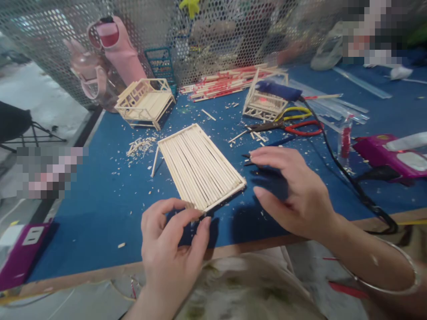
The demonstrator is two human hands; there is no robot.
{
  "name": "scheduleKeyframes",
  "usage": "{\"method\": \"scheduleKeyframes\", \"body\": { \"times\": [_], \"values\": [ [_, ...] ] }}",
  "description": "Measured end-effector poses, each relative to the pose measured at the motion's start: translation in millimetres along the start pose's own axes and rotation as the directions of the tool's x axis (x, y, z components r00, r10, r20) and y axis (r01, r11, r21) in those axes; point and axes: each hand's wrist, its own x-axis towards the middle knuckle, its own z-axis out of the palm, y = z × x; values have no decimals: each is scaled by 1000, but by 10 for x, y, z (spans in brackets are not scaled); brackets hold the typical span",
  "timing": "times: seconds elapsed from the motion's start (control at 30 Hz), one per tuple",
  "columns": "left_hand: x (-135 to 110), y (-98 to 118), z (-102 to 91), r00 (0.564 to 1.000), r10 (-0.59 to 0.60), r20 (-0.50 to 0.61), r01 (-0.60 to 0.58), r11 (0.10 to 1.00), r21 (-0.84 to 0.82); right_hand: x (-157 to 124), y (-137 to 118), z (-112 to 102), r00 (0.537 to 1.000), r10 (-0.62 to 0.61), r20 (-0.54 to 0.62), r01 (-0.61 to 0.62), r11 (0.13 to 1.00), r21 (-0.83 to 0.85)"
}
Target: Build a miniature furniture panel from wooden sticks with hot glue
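Observation:
A flat panel of pale wooden sticks [199, 165] glued side by side lies on the blue table [100, 200], with a thin stick leg at its far left corner. My left hand [171, 246] pinches the panel's near corner between thumb and fingers. My right hand [293, 189] hovers just right of the panel with fingers stretched out and holding nothing; a small dark tool [248, 158] lies under its fingertips.
A stick-built miniature bench [146, 103] and a second stick frame [265, 103] stand at the back. Red-handled pliers [290, 126], a bundle of sticks [227, 82], a black cable [347, 173], a purple glue gun [390, 155], a pink bottle [116, 49] and wood chips lie around.

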Motion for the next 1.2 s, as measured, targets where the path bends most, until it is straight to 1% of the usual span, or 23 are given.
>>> {"method": "scheduleKeyframes", "body": {
  "times": [0.07, 0.13, 0.2, 0.3, 0.43, 0.5, 0.6, 0.67, 0.73, 0.83, 1.03, 1.2],
  "values": [
    [29, 2, 14, 1000, 7, -1, -6, 1000, 20, -64, -37, -10, 990, 127, -60, -123, 991, 58],
    [42, -11, 37, 1000, -2, -2, 3, 999, 38, -139, -71, 33, 960, 264, -92, -252, 960, 123],
    [41, -30, 56, 1000, -9, 6, 9, 999, 43, -196, -91, 108, 927, 366, -77, -351, 923, 161],
    [26, -54, 61, 999, -33, 30, 32, 999, 12, -214, -93, 201, 895, 446, -2, -439, 882, 174],
    [-43, -98, 39, 991, -122, 63, 125, 991, -42, -177, -80, 228, 869, 494, 42, -490, 844, 217],
    [-101, -132, 44, 979, -192, 65, 198, 976, -91, -163, -86, 229, 852, 520, 54, -518, 823, 233],
    [-179, -166, 83, 942, -327, 70, 335, 918, -214, -153, -111, 241, 835, 547, 58, -543, 802, 249],
    [-202, -165, 113, 919, -386, 76, 392, 881, -265, -150, -127, 254, 830, 555, 55, -548, 795, 261],
    [-200, -149, 133, 913, -403, 67, 405, 871, -278, -150, -133, 265, 825, 562, 58, -555, 786, 272],
    [-169, -122, 138, 918, -394, 41, 390, 883, -262, -152, -129, 277, 813, 579, 63, -571, 771, 281],
    [-131, -109, 127, 928, -370, 43, 369, 901, -227, -128, -141, 273, 787, 612, 78, -604, 739, 297],
    [-119, -97, 113, 922, -385, 49, 386, 894, -227, -99, -160, 268, 756, 645, 108, -643, 703, 304]
  ]
}}
